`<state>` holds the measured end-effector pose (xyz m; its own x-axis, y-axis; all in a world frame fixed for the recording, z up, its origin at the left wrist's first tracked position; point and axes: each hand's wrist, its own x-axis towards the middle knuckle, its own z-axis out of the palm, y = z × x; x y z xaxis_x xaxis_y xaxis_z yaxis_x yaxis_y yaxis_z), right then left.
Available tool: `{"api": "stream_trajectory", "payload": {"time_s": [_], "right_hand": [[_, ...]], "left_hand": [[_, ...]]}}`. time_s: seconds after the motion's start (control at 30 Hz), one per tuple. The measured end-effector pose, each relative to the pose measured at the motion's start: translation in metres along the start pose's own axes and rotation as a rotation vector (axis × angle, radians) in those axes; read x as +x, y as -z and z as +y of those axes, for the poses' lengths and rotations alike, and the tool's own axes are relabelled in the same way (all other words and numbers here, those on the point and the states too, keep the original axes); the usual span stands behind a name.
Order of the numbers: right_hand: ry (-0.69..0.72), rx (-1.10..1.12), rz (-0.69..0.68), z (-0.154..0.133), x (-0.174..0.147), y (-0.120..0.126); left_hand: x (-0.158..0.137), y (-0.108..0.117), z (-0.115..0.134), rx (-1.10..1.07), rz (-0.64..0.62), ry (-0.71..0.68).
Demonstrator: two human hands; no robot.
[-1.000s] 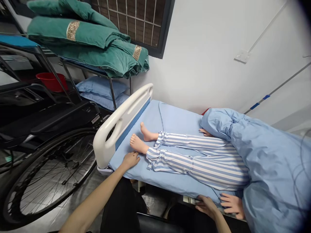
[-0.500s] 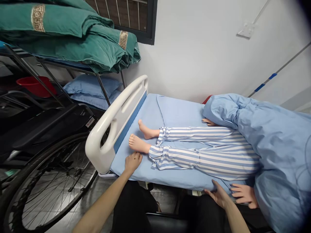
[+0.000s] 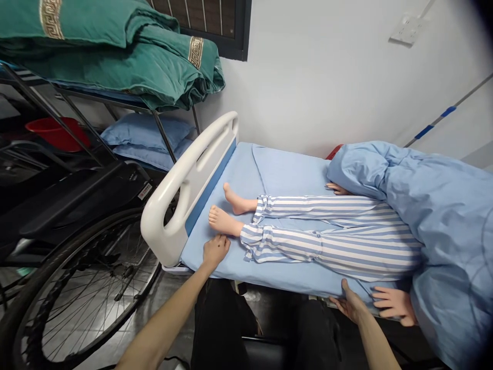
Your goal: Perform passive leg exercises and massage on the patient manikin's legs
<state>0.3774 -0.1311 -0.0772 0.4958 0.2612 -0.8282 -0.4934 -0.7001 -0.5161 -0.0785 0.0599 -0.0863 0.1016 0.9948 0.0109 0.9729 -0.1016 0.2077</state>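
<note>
A manikin in blue-and-white striped pyjama trousers (image 3: 346,252) lies on its back on the bed's light blue sheet (image 3: 288,159). Its bare feet (image 3: 225,221) point toward the white footboard (image 3: 169,231). Just below the nearer foot, my left hand (image 3: 216,250) rests on the sheet with its fingers curled into a fist. My right hand (image 3: 353,303) is at the near mattress edge, thumb apart from the fingers, with nothing visible in it. Close to it lies the manikin's hand (image 3: 395,304). A blue quilt (image 3: 454,231) covers the manikin's upper body.
A wheelchair (image 3: 88,277) stands at the left, its big wheel near the footboard. Behind it, a metal-framed rack holds green folded bedding (image 3: 115,56), with blue pillows (image 3: 150,136) below and a red basin (image 3: 59,131) beside them. A white wall (image 3: 316,77) borders the bed's far side.
The view has shifted slightly, so the bed and manikin appear a little higher and to the right. Both hands stay at the same places on the bed.
</note>
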Motion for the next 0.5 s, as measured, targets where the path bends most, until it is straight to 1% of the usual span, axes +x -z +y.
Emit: {"api": "stream_trajectory", "payload": {"time_s": [0.1, 0.23, 0.33, 0.5], "right_hand": [[0.019, 0.016, 0.015, 0.001, 0.004, 0.001], [-0.023, -0.006, 0.001, 0.003, 0.01, 0.004], [-0.012, -0.027, 0.006, 0.001, 0.013, 0.006], [0.035, -0.036, 0.082, 0.007, 0.007, -0.001]], "left_hand": [[0.0, -0.002, 0.0, -0.003, 0.001, 0.009], [0.0, -0.004, 0.0, -0.016, 0.002, 0.011], [-0.001, -0.006, 0.0, -0.032, 0.016, 0.011], [-0.001, -0.009, 0.0, -0.051, 0.032, 0.018]]}}
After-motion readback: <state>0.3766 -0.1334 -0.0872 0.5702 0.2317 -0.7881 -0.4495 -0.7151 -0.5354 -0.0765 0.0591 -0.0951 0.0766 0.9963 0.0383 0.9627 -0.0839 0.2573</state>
